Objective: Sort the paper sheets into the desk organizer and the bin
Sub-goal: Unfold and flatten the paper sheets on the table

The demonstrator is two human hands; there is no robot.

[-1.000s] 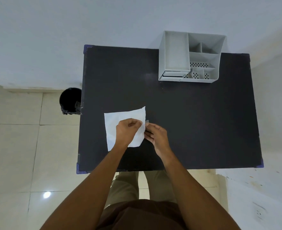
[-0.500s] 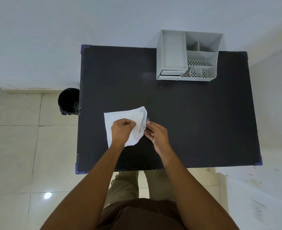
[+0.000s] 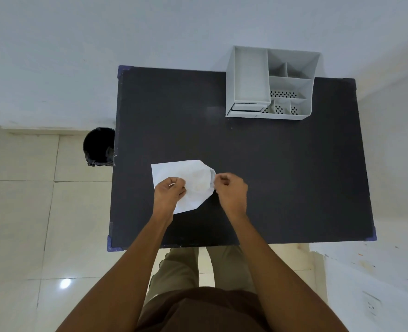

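A white paper sheet (image 3: pixel 193 180) lies on the black table (image 3: pixel 282 164), near its front left part. My left hand (image 3: pixel 169 192) rests on the sheet's near left side, fingers curled and pinching it. My right hand (image 3: pixel 231 190) is closed on the sheet's right edge, which curls up off the table. The grey desk organizer (image 3: pixel 251 77) stands at the table's far right, its compartments showing no paper. The black bin (image 3: pixel 99 146) stands on the floor by the table's left edge.
A white wall runs behind the table and another surface flanks its right side. Beige floor tiles (image 3: pixel 18 212) spread to the left. My legs stand against the table's front edge.
My right hand has closed on the sheet's right edge and lifted it, rounding the corners. My left hand stays pressed on the sheet, fingers more curled.
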